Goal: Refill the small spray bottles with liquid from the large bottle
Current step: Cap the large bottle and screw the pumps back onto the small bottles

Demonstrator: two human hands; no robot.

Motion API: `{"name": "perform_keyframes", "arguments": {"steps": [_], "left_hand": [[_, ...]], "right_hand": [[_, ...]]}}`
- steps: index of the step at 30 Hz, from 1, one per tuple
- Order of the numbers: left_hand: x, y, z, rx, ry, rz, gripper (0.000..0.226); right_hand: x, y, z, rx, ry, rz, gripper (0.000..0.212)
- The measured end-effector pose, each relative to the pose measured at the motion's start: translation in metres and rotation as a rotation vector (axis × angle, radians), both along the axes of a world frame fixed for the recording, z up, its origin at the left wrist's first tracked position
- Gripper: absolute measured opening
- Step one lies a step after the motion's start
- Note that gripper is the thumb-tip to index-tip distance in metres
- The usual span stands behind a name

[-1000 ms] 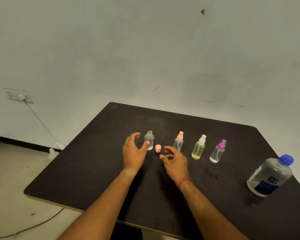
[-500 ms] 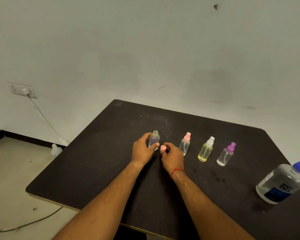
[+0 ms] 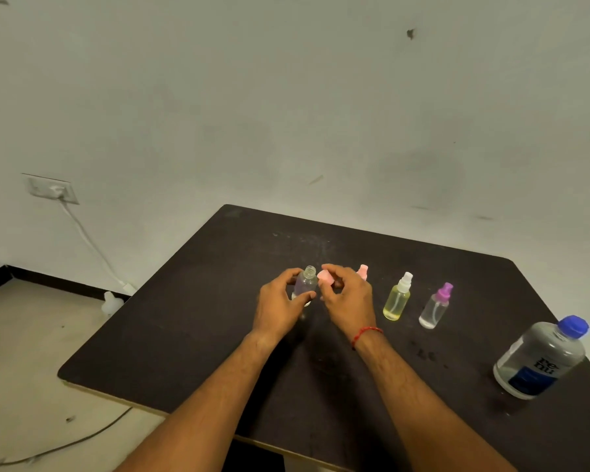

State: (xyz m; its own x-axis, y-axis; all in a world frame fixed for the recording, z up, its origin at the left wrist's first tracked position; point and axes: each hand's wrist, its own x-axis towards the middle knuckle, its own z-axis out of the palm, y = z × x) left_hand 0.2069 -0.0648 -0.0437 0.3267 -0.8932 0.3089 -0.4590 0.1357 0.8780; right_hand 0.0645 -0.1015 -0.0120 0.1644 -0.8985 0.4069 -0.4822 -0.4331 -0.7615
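Lifted: pink cap (image 3: pixel 325 277), in right hand (image 3: pixel 349 301); left hand (image 3: pixel 280 306) grips uncapped bottle (image 3: pixel 305 284).

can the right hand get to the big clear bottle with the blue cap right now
Probably, once it frees up: the right hand pinches a small pink plastic cap. The large clear blue-capped bottle stands to its right on the dark table, with bare tabletop between.

On the table (image 3: pixel 218 318), the uncapped bottle (image 3: pixel 305 283) stands left of three spray bottles (image 3: pixel 396 298) in a row, the cap (image 3: pixel 325 277) beside its neck. The large bottle (image 3: pixel 539 362) stands at the near right.
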Motion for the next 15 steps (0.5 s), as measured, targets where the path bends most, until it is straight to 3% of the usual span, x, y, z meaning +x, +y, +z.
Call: {"name": "perform_keyframes", "arguments": {"steps": [15], "left_hand": [[-0.018,0.034,0.021,-0.090,-0.058,-0.037,0.040]], "right_hand": [[-0.016,0.018,0.049,0.039,0.025,0.197,0.029]]}}
